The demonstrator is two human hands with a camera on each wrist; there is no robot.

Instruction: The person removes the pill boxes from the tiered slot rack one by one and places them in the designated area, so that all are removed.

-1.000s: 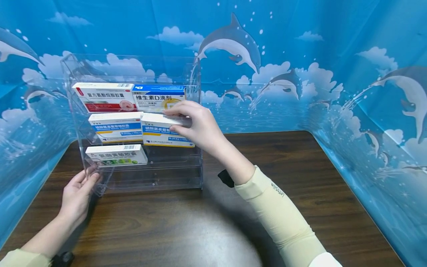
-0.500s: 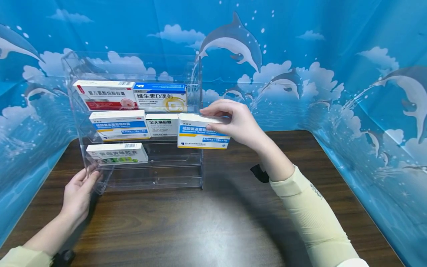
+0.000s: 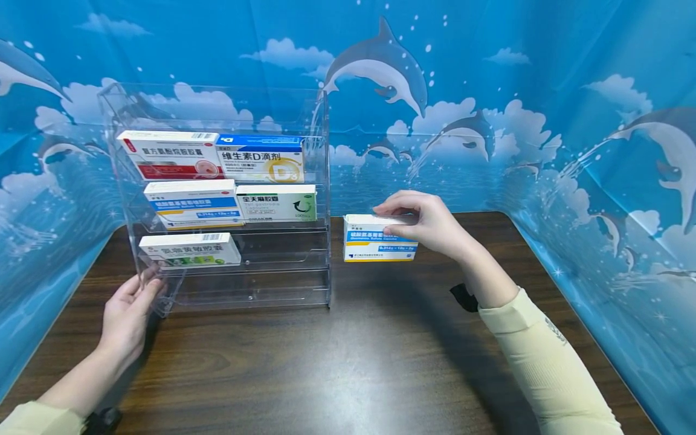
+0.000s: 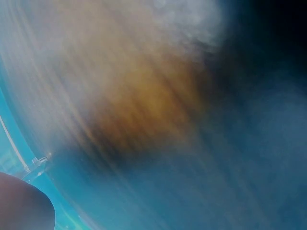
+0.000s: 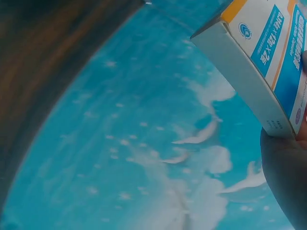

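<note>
My right hand [image 3: 436, 225] pinches a white, blue and yellow medicine box [image 3: 379, 248] by its top, thumb in front, to the right of the clear plastic rack [image 3: 288, 290]. The right wrist view shows that box [image 5: 261, 62] tilted, with a plain end panel. At the rack's lower left corner, my left hand [image 3: 124, 323] grips the side panel. A white and green box [image 3: 272, 205] lies on the middle tier beside a matching blue and yellow box [image 3: 194, 208]. Most of the left wrist view is blurred; a fingertip [image 4: 24, 203] shows low at the left.
The top tier bears a red and white box [image 3: 176, 158] and a blue and white vitamin D box [image 3: 261, 160]. Below lies a white and green box [image 3: 190, 251]. The rack stands on a dark wooden table [image 3: 272, 368], before a blue dolphin curtain [image 3: 462, 60].
My right hand has drawn the blue and yellow box off the middle tier, moving right and down. A white and green box behind it is now uncovered. My left hand stays put.
</note>
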